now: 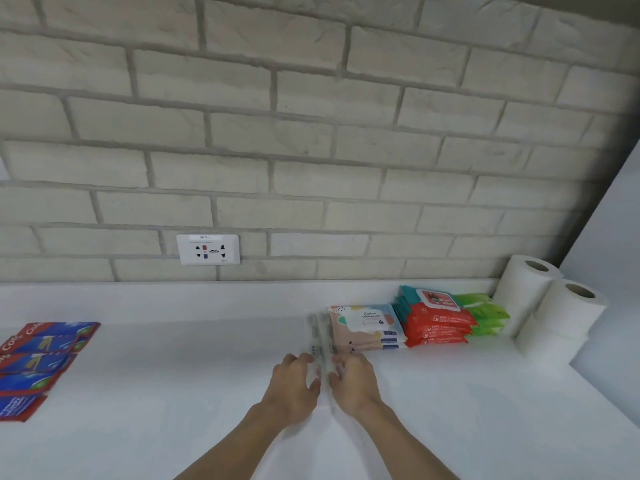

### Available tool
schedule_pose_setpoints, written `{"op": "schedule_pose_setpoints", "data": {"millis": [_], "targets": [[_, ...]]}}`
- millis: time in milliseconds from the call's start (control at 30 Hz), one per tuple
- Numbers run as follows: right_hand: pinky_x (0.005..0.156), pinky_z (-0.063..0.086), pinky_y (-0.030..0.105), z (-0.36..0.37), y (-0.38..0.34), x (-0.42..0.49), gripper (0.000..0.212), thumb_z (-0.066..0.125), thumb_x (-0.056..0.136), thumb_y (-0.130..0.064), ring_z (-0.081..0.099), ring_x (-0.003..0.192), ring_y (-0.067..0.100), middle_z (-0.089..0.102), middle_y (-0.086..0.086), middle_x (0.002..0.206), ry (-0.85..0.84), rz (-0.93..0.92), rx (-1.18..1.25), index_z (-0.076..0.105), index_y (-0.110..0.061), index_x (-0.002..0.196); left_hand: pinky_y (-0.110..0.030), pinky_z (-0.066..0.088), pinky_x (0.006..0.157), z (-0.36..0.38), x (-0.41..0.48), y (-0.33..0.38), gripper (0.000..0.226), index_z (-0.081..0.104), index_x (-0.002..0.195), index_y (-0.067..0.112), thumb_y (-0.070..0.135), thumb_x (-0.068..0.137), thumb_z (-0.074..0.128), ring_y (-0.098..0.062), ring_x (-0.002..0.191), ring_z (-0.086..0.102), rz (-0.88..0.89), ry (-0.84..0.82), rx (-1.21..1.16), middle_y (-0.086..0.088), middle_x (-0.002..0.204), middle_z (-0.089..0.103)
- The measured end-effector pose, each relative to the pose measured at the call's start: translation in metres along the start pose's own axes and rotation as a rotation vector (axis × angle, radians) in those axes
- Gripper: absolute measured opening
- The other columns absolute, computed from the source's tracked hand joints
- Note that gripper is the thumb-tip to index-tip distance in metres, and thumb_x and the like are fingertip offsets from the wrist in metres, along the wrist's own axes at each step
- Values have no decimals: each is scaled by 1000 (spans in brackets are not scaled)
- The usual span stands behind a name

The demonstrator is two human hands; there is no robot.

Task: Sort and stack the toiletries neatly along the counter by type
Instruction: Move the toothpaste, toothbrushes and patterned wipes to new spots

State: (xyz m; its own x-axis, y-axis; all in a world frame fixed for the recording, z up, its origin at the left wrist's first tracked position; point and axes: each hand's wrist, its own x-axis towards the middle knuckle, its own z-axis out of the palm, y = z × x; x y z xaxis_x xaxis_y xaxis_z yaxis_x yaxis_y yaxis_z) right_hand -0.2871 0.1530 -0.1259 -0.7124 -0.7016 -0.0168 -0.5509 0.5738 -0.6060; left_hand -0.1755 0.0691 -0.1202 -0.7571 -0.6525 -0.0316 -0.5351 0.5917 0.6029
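Long clear-wrapped packs [320, 336] lie side by side on the white counter [173, 393], pointing away from me, just left of the wipes. My left hand [294, 379] and my right hand [353, 379] grip their near ends from either side, fingers curled on the wrappers. To the right sit stacked wipe packs: a pastel stack [367, 327], a red stack [436, 323] with a teal pack on top, and a green stack [485, 311]. Toilet paper rolls [554, 306] stand stacked in the right corner. Red-and-blue toothpaste boxes [38, 358] lie at the far left.
A white brick wall backs the counter, with a power socket [207, 249] above it left of centre. A white side panel [609, 254] closes off the right end. Bare counter stretches between the toothpaste boxes and my hands.
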Motion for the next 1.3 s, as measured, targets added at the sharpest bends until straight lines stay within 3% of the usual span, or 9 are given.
{"op": "schedule_pose_setpoints", "data": {"millis": [233,367,567,767,967,1300], "targets": [[100,45,21,1,10,9,40,65,87,-13,58,112,16,62,1,123,-35,-40,-5,62,-16,127,-34,36,104,18,15,2,54,29,145,29,37,94,45,-26,124,38,4,-16,147,-1,139,41],[96,40,13,1,18,13,39,65,89,-13,57,112,15,58,3,123,-30,-58,-12,60,-14,128,-36,36,99,20,17,3,45,38,139,29,40,95,42,-27,122,34,4,-9,218,-2,134,39],[95,41,12,4,17,14,41,63,90,-10,56,111,16,56,5,126,-42,-83,-15,59,-13,131,-35,37,93,19,16,-3,32,50,118,28,44,93,41,-26,114,35,-8,12,247,-1,124,40],[91,36,8,5,13,12,42,62,90,-9,55,108,16,55,5,125,-50,-92,-20,58,-14,131,-34,39,92,19,10,-6,32,54,117,25,43,95,39,-25,112,36,-27,43,250,-1,122,41],[94,43,16,9,5,11,36,60,89,-8,57,105,19,55,6,120,-68,-113,-25,62,-14,125,-30,36,87,15,-1,-14,29,57,109,25,42,95,38,-23,107,37,-54,105,263,1,117,42],[89,40,13,21,-11,5,30,57,91,-8,58,106,21,56,9,115,-94,-164,-58,64,-12,120,-30,37,91,-4,-23,-43,29,58,109,24,40,95,38,-21,111,37,-96,166,250,2,121,43]]}}
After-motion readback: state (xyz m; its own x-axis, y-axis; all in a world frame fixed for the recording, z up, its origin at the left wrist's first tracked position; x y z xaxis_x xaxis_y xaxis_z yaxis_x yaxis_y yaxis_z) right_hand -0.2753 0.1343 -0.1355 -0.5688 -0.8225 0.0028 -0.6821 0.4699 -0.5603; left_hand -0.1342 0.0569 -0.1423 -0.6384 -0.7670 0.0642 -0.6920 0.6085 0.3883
